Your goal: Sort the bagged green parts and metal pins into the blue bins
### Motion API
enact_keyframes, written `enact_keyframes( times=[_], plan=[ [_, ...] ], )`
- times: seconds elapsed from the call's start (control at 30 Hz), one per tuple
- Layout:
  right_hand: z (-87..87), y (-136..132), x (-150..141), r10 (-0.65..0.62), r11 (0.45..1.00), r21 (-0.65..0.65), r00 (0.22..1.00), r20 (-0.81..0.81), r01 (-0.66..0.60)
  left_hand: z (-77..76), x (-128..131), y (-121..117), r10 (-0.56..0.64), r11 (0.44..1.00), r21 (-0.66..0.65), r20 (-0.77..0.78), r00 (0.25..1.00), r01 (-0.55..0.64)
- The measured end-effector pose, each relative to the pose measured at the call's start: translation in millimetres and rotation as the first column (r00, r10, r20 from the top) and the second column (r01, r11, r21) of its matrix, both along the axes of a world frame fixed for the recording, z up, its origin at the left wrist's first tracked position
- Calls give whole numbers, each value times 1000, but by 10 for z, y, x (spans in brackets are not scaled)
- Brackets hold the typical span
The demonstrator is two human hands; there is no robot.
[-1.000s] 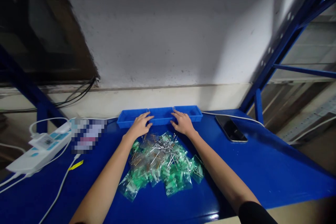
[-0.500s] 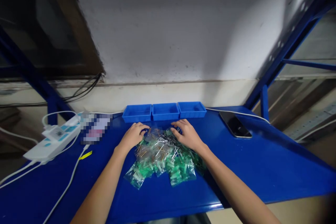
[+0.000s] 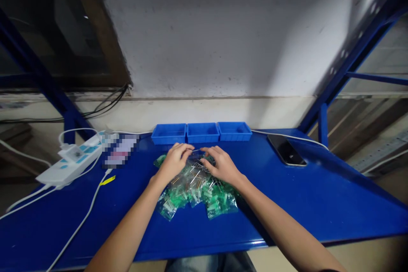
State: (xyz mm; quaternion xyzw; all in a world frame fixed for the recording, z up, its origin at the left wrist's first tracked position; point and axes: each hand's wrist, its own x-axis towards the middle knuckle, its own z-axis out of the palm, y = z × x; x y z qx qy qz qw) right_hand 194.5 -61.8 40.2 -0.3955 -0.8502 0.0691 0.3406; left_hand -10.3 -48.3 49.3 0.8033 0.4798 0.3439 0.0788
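Observation:
A heap of small clear bags (image 3: pixel 222 204) lies on the blue table, some holding green and white pieces, others brass-coloured pins (image 3: pixel 176 179) or silver pins. At its far side my left hand (image 3: pixel 174 162) has thumb and fingers closed together at the edge of a clear plastic bag (image 3: pixel 197 156). Facing it, my right hand (image 3: pixel 221 165) curves over the silver pins (image 3: pixel 208 185), index finger and thumb apart. Its index fingertip comes up to the same bag's upper edge. The left fingertips partly hide what they pinch.
Three blue trays (image 3: pixel 202 139) stand in a row against the wall. A dark phone (image 3: pixel 287 150) lies to the right. At left are a white power strip (image 3: pixel 70 165), a blurred-out device (image 3: pixel 119 151) on a white cable, and a yellow tag (image 3: pixel 107 180).
My left hand has moved right over the heap, uncovering green bags behind it. Both hands are closer together, with a clear bag's edge between their fingertips. The view has shifted slightly.

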Motion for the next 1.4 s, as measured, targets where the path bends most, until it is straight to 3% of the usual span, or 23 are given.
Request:
enact_keyframes(
  times=[0.13,0.43,0.53,0.77,0.93,1.13,1.4],
  plan=[
    [-7,-7,-10,-4,999,46,1000,10,3,-36,183,-119,-81,996,-28,94,992,84],
    [-25,16,1,-80,993,81,997,-3,80,-74,199,-139,-70,996,-38,198,978,79],
    [-33,19,6,-94,994,47,995,-37,96,-75,215,-153,-89,996,18,180,980,87],
    [-16,-24,9,-39,999,-17,997,-62,38,-87,236,-127,-35,999,3,135,990,35],
    [-11,-20,0,-45,998,31,998,-39,47,-58,275,-165,3,1000,-18,111,994,-1],
    [-23,7,10,-114,992,41,992,-46,115,-72,281,-195,-17,1000,8,197,980,16],
    [-1,-27,-2,-39,999,13,992,-118,41,-34,271,-212,13,999,41,172,985,-21]
  ],
)
